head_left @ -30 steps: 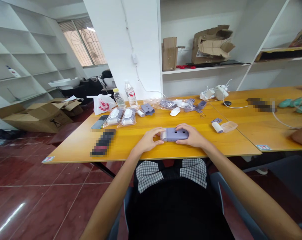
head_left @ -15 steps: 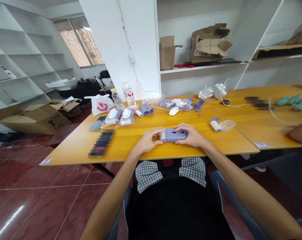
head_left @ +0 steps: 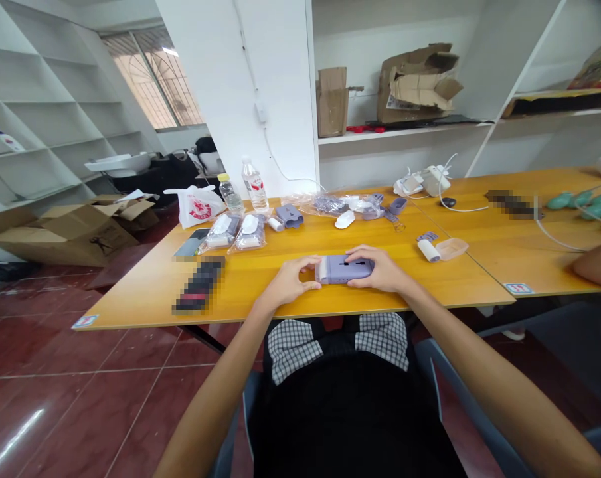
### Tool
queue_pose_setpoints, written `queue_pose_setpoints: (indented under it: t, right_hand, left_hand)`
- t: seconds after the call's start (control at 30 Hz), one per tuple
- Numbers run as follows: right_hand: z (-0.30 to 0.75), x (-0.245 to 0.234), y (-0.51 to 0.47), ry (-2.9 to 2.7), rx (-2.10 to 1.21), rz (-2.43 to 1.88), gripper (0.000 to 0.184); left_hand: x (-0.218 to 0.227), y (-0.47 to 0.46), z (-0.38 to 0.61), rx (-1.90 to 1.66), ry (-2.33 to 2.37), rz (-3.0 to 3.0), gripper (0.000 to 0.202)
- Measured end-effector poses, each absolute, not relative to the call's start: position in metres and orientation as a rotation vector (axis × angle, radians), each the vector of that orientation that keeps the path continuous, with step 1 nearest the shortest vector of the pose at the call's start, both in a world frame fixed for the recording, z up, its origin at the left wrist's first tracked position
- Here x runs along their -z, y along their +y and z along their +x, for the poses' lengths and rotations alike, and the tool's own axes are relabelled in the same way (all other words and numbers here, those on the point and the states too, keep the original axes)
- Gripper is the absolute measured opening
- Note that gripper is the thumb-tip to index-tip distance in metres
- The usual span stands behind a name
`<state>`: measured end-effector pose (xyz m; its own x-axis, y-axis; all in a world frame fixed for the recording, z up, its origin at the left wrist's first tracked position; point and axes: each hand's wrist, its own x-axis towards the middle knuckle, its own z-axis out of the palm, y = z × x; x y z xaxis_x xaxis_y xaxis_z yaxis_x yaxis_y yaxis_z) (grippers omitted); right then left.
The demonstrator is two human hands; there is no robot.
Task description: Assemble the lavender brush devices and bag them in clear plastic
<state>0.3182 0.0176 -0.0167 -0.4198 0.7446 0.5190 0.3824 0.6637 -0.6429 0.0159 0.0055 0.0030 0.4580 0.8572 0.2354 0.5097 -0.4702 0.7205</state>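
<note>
The lilac device (head_left: 344, 269) lies flat near the wooden table's (head_left: 260, 282) front edge. The right hand (head_left: 380, 271) clasps its right end, steadying it, while the left hand (head_left: 290, 282) pinches the white end piece; bagged parts (head_left: 235, 234) lie beyond.

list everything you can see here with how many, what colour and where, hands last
purple device: one, lilac with a white end, near table edge, held at both ends
table: two, orange wood, side by side
water bottles: two, clear, far left of table
plastic bag: one, white with red print, beside the bottles
bagged parts: two packets, clear, left of centre
small tray: one, translucent, right of the device
cardboard boxes: two, brown, on wall shelf
another person's arm: one, far right edge
left hand: gripping the device's white end
right hand: over the device's right end
</note>
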Motion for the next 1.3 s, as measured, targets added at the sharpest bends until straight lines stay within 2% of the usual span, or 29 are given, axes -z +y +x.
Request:
queue_pose_setpoints:
  t: [0.3, 0.67, 0.77, 0.87, 0.93, 1.3]
  right_hand:
    - [0.319, 0.018, 0.018, -2.027, -0.594, -0.871, 0.046]
    - [0.313, 0.021, 0.017, -2.051, -0.523, -0.890, 0.043]
    - [0.311, 0.021, 0.016, -2.096, -0.500, -0.902, 0.052]
    - [0.309, 0.022, 0.016, -2.124, -0.440, -0.993, 0.070]
    - [0.309, 0.024, 0.016, -2.116, -0.422, -1.070, 0.076]
    - [0.310, 0.024, 0.018, -2.151, -0.420, -1.096, 0.071]
  left_hand:
    - [0.001, 0.003, 0.019, -0.826, 1.092, 2.018, 0.066]
    - [0.004, 0.005, 0.023, -0.829, 1.084, 2.158, 0.055]
    - [0.001, 0.001, 0.023, -0.820, 1.086, 2.254, 0.058]
    - [-0.003, -0.003, 0.022, -0.767, 1.145, 2.311, 0.074]
    - [-0.005, -0.005, 0.022, -0.752, 1.167, 2.323, 0.077]
    - [-0.005, -0.001, 0.031, -0.832, 1.194, 2.387, 0.064]
